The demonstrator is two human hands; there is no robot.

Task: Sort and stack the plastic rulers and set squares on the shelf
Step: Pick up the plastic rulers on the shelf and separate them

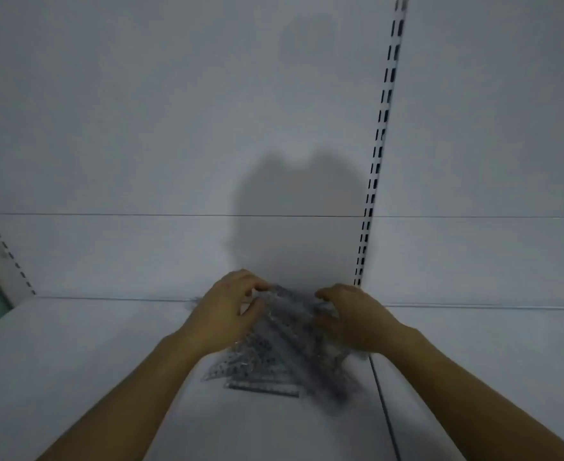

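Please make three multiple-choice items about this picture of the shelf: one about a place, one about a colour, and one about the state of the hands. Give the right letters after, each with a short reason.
1. Where does the pile of rulers and set squares lie?
A. On the white shelf board, near the back panel
B. In a box on the floor
C. Hung on the slotted upright

2. What colour is the shelf board?
A. Red
B. White
C. Black

3. What are the hands doing?
A. Both hang away from the pile
B. Only one touches the pile
C. The left hand and the right hand are both on the pile

Answers:
1 A, the pile rests flat on the board just before the back panel.
2 B, the board looks white-grey throughout.
3 C, the curled fingers of both hands grip the far part of the pile.
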